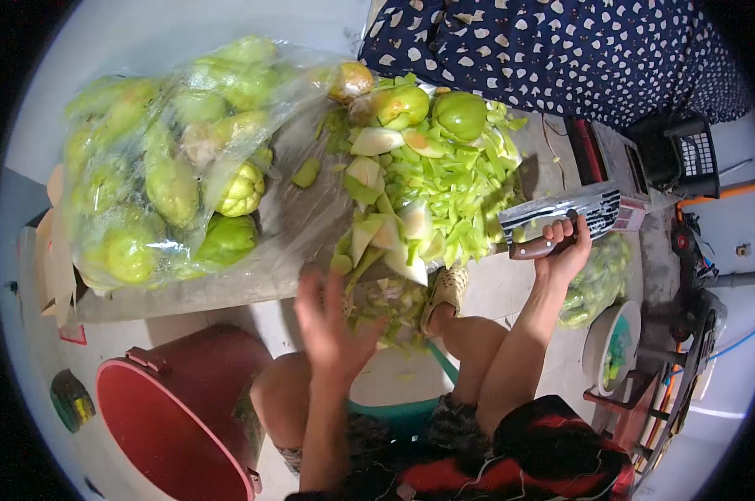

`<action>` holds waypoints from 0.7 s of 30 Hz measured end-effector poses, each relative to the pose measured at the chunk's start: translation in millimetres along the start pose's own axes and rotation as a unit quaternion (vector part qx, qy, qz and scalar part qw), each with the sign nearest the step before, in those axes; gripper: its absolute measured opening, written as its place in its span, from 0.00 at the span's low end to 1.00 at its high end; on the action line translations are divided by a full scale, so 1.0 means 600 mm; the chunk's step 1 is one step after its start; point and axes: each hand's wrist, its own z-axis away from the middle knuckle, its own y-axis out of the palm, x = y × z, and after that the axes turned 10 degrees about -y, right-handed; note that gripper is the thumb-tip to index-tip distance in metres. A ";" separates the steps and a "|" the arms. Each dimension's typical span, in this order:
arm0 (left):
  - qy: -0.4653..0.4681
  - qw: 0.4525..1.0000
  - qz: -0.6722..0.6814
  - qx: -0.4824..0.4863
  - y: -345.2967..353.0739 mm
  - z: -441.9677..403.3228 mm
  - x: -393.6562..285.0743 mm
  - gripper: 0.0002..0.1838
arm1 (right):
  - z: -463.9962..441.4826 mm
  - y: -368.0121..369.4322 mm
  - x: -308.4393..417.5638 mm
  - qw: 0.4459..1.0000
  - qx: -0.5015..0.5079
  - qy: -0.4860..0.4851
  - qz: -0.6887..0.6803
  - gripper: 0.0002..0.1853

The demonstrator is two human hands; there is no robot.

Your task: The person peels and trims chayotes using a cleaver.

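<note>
My right hand [563, 248] grips the brown handle of a broad-bladed cleaver [596, 205], held over the right end of the low table. Somewhat blurred, my left hand [334, 330] hovers in front of the table edge with its fingers apart and nothing in it. Beyond my hands lies a heap of green peelings [457, 200] mixed with pale cut pieces [386, 238]. At the back of that heap rest a whole green chayote [459, 116] and a yellowish one [402, 106]. A clear plastic bag [290, 108] full of chayotes [170, 184] takes up the table's left side.
A large red bin [177, 409] stands on the floor at my left. More peelings [394, 305] lie between my feet. To the right are another filled plastic bag [598, 280], a white bucket [598, 342] and a black basket [699, 154]. Dark patterned cloth [552, 50] hangs across the table's far side.
</note>
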 end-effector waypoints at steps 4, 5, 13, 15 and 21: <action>0.042 0.997 -0.064 0.010 0.099 -0.057 -0.043 0.62 | -0.013 -0.016 0.013 1.000 -0.007 -0.002 -0.020 0.05; 0.031 0.999 -0.040 0.009 0.113 -0.069 -0.047 0.64 | -0.014 -0.018 0.017 1.000 -0.007 -0.008 -0.006 0.06; 0.086 0.993 -0.077 0.011 0.174 -0.132 -0.096 0.67 | -0.022 -0.034 0.024 1.000 -0.019 0.003 -0.006 0.10; 0.088 0.994 -0.072 0.001 0.192 -0.140 -0.108 0.66 | -0.020 -0.032 0.022 1.000 -0.012 0.008 -0.010 0.10; 0.066 0.997 -0.023 0.022 0.248 -0.173 -0.161 0.61 | -0.010 -0.014 0.016 1.000 -0.010 0.015 -0.014 0.10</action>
